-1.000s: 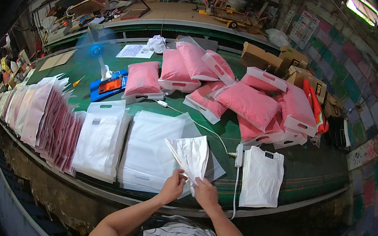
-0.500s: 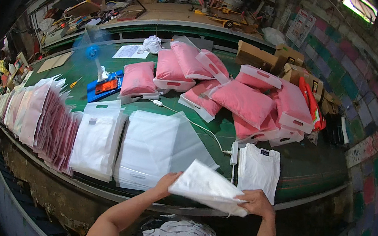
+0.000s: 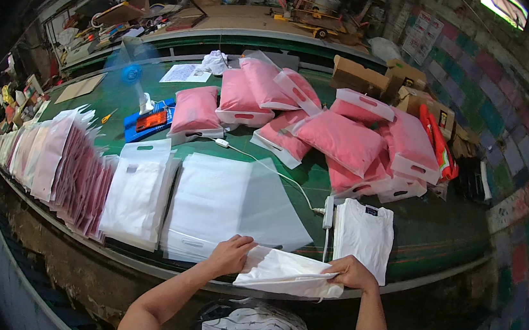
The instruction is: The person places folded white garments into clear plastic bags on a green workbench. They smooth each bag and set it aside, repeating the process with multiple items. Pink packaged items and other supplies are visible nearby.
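A white folded garment point(image 3: 285, 273), seemingly in a clear plastic bag, hangs between my hands at the table's front edge. My left hand point(image 3: 230, 255) pinches its upper left corner, fingers closed. On the right side, my right hand point(image 3: 354, 273) grips the bundle near its upper right edge. Just beyond lies a stack of flat translucent bags point(image 3: 209, 204), its top one skewed to the right. To the right, a folded white T-shirt point(image 3: 363, 240) lies flat with a dark neck label. Left of the flat bags are filled white bags with handle cut-outs point(image 3: 135, 200).
Plump pink bags point(image 3: 338, 140) are heaped at the back right. A white power strip point(image 3: 328, 213) and its cord cross the middle. A long row of pink and white packs point(image 3: 58, 169) lines the left. Behind stand a blue fan point(image 3: 131, 74) and cardboard boxes point(image 3: 360, 78).
The white bundle has tipped down and lowered slightly, its far corner dropping toward me. My left hand has risen a little on its edge, and my right hand has shifted slightly upward.
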A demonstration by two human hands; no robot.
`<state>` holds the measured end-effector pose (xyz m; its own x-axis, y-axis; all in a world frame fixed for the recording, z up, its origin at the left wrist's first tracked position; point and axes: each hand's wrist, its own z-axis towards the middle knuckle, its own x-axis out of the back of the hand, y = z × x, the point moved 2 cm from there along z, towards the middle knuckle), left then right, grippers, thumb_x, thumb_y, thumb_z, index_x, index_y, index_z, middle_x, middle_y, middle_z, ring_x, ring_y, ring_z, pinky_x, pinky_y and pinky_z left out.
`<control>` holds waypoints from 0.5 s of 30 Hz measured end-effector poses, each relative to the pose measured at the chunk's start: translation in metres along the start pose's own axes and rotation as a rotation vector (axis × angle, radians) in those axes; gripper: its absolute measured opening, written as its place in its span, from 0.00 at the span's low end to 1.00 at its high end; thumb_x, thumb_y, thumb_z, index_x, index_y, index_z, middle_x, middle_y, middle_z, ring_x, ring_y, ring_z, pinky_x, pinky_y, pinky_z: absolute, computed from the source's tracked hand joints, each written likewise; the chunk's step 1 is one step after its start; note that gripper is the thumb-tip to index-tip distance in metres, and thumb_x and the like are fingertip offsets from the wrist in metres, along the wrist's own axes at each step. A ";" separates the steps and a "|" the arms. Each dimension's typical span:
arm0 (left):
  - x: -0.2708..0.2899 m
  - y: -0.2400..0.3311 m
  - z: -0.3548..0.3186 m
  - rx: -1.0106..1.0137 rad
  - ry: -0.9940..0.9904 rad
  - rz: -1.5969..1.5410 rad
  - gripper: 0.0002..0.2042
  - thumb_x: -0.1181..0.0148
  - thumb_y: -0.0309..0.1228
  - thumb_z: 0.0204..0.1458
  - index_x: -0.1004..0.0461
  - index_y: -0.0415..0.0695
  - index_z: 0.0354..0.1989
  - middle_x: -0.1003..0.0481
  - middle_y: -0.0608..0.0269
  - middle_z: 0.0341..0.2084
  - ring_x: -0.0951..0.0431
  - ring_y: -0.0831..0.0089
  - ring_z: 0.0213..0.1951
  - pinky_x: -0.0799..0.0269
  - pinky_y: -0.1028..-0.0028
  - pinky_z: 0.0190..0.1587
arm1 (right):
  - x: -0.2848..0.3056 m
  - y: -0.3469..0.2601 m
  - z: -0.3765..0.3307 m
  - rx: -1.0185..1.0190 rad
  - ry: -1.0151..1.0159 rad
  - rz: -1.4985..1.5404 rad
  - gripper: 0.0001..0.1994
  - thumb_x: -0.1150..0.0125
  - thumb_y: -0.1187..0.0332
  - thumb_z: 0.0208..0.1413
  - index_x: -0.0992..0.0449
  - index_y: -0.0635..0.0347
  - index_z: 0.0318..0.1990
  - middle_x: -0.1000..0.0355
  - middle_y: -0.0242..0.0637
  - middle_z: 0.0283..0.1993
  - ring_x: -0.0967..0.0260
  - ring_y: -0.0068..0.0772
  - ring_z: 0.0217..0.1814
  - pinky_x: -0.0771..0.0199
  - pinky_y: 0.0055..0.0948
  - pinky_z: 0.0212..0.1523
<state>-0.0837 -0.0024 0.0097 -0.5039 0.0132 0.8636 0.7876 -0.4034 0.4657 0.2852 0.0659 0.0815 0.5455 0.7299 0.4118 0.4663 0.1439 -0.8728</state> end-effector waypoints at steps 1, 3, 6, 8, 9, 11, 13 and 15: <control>0.005 -0.001 -0.002 -0.043 0.003 -0.023 0.26 0.37 0.22 0.43 0.25 0.44 0.56 0.25 0.54 0.52 0.25 0.53 0.51 0.22 0.61 0.51 | 0.001 0.004 0.004 0.006 0.025 0.005 0.19 0.28 0.82 0.39 0.15 0.62 0.44 0.18 0.44 0.36 0.21 0.29 0.37 0.24 0.26 0.42; 0.014 -0.001 -0.005 -0.118 -0.011 -0.082 0.26 0.38 0.20 0.43 0.25 0.44 0.56 0.25 0.53 0.53 0.24 0.53 0.50 0.22 0.62 0.51 | 0.001 0.008 0.007 -0.006 0.115 0.058 0.17 0.26 0.80 0.40 0.15 0.66 0.42 0.18 0.47 0.36 0.20 0.33 0.36 0.24 0.27 0.42; 0.019 0.005 -0.001 -0.064 0.107 -0.170 0.28 0.38 0.17 0.41 0.25 0.44 0.56 0.25 0.54 0.53 0.25 0.52 0.50 0.22 0.61 0.51 | -0.009 -0.001 0.007 0.009 0.416 -0.227 0.15 0.28 0.76 0.42 0.15 0.63 0.41 0.18 0.45 0.38 0.19 0.38 0.37 0.21 0.31 0.41; 0.015 0.015 0.008 -0.013 0.210 -0.108 0.29 0.40 0.16 0.40 0.25 0.44 0.57 0.25 0.55 0.54 0.25 0.52 0.50 0.22 0.61 0.50 | -0.029 -0.018 0.014 0.201 0.412 -0.446 0.10 0.33 0.70 0.47 0.16 0.60 0.38 0.21 0.45 0.35 0.22 0.53 0.35 0.20 0.42 0.39; 0.012 0.023 0.013 0.016 0.251 -0.079 0.30 0.41 0.16 0.39 0.26 0.43 0.57 0.25 0.55 0.54 0.25 0.53 0.50 0.22 0.61 0.50 | -0.042 -0.026 0.018 0.233 0.439 -0.510 0.10 0.35 0.70 0.48 0.17 0.59 0.38 0.22 0.45 0.34 0.23 0.53 0.34 0.21 0.43 0.37; 0.006 0.038 0.023 0.027 0.293 -0.070 0.32 0.43 0.15 0.36 0.26 0.42 0.58 0.26 0.55 0.56 0.25 0.53 0.50 0.23 0.61 0.50 | -0.063 -0.040 0.027 0.254 0.485 -0.581 0.09 0.37 0.69 0.50 0.17 0.58 0.39 0.23 0.44 0.33 0.23 0.53 0.32 0.21 0.46 0.34; 0.003 0.054 0.028 -0.023 0.329 -0.075 0.33 0.43 0.14 0.36 0.27 0.41 0.59 0.26 0.55 0.57 0.25 0.54 0.50 0.23 0.61 0.51 | -0.076 -0.049 0.039 0.273 0.524 -0.607 0.09 0.38 0.69 0.51 0.18 0.58 0.39 0.24 0.43 0.34 0.23 0.53 0.31 0.21 0.46 0.32; 0.003 0.069 0.029 -0.138 0.388 -0.076 0.33 0.42 0.15 0.37 0.28 0.40 0.60 0.26 0.54 0.57 0.24 0.53 0.50 0.24 0.62 0.52 | -0.088 -0.047 0.056 0.245 0.558 -0.654 0.09 0.38 0.67 0.52 0.19 0.58 0.38 0.24 0.43 0.34 0.24 0.53 0.29 0.21 0.46 0.30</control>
<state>-0.0206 -0.0031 0.0503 -0.6757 -0.2873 0.6789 0.7015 -0.5336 0.4724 0.1758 0.0320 0.0717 0.5120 0.0293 0.8585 0.6760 0.6029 -0.4237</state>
